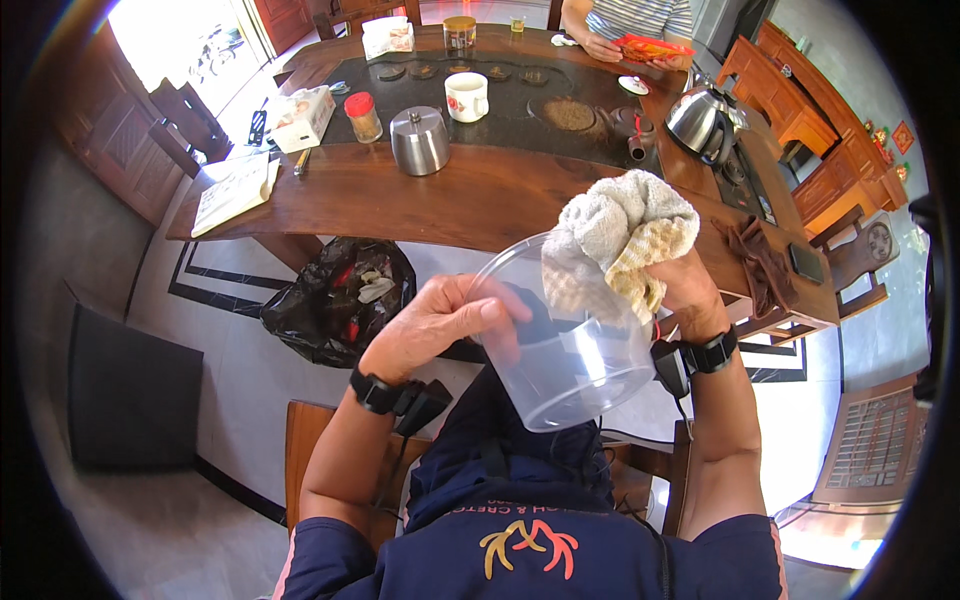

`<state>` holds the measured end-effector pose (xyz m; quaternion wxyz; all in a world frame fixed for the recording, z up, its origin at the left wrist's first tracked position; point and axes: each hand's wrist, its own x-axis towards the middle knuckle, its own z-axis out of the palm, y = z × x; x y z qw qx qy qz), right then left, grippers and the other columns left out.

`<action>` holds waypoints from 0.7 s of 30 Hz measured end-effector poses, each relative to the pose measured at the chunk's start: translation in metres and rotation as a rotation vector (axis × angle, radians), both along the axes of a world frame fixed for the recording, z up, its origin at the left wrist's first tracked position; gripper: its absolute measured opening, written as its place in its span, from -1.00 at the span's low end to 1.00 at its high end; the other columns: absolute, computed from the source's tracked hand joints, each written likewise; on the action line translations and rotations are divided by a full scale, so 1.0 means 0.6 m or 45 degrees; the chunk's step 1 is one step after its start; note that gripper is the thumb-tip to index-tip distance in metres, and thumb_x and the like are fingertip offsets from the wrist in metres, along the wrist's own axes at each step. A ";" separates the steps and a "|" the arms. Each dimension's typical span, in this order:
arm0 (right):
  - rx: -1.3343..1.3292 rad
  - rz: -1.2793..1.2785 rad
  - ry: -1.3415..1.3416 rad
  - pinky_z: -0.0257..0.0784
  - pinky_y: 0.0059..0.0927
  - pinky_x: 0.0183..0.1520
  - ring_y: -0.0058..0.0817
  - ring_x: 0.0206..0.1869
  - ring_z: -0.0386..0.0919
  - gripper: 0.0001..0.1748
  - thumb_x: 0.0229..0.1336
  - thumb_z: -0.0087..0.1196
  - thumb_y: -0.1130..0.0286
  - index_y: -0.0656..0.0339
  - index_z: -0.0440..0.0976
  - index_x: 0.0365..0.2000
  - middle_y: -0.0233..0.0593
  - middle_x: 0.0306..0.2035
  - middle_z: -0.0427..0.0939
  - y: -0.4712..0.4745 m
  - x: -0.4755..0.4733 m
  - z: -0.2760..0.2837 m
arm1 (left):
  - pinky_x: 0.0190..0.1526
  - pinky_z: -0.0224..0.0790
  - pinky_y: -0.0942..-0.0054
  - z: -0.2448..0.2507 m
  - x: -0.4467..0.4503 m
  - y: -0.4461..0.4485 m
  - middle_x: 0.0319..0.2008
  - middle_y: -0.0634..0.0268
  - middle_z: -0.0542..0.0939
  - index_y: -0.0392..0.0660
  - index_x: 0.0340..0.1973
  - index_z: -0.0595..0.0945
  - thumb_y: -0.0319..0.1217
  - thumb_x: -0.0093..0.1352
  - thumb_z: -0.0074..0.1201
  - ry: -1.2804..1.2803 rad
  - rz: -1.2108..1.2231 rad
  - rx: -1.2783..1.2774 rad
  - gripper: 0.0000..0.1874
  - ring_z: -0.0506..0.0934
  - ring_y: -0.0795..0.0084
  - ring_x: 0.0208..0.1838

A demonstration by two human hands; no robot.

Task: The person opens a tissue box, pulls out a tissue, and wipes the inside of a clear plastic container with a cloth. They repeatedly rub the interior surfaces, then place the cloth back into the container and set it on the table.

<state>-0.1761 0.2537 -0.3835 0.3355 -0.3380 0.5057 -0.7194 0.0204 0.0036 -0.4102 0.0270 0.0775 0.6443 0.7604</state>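
A clear plastic tub (551,375) is tilted above my lap, its round opening towards the table. My left hand (442,322) grips it by the rim, thumb outside and the fingers showing through the clear wall. In my right hand (686,289) is a bunched grey-white towel (630,217) with yellowish stained patches. Part of that cloth lies over the rim and reaches into the opening. The towel hides most of my right fingers. Both wrists carry black straps with small devices.
On the wooden tea table (495,202) stand a steel canister (420,142), a floral mug (466,97), a red-lidded jar (363,118), a tissue box (302,118) and an electric kettle (701,124). A black rubbish bag (337,300) sits below. Across the table, a person holds a red packet (652,48).
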 end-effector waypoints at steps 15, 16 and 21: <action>0.345 -0.228 1.040 0.36 -0.08 0.32 -0.09 0.31 0.40 -0.15 0.00 0.40 0.24 0.04 0.33 0.33 -0.02 0.35 0.34 -0.025 0.095 0.080 | 0.21 0.48 0.15 0.005 -0.008 0.055 0.19 -0.04 0.56 -0.17 0.45 0.23 -0.18 0.63 -0.16 0.085 0.180 0.553 -0.44 0.63 0.13 0.14; 0.388 -0.272 1.878 0.30 0.03 0.35 0.06 0.35 0.33 -0.12 -0.04 0.42 0.11 -0.10 0.36 0.34 0.01 0.36 0.30 -0.042 0.113 0.066 | 0.22 0.47 0.17 0.002 -0.014 0.064 0.18 0.00 0.56 -0.17 0.45 0.23 -0.18 0.63 -0.16 0.084 0.226 0.507 -0.44 0.62 0.18 0.15; 0.522 -0.547 1.968 0.18 0.11 0.39 0.18 0.38 0.22 -0.08 -0.17 0.45 -0.05 -0.16 0.44 0.28 0.00 0.41 0.23 -0.069 0.140 0.028 | 0.27 0.37 0.40 -0.007 -0.015 0.078 0.23 0.19 0.52 -0.26 0.44 0.25 -0.40 0.65 -0.22 0.252 0.437 0.326 -0.52 0.50 0.46 0.24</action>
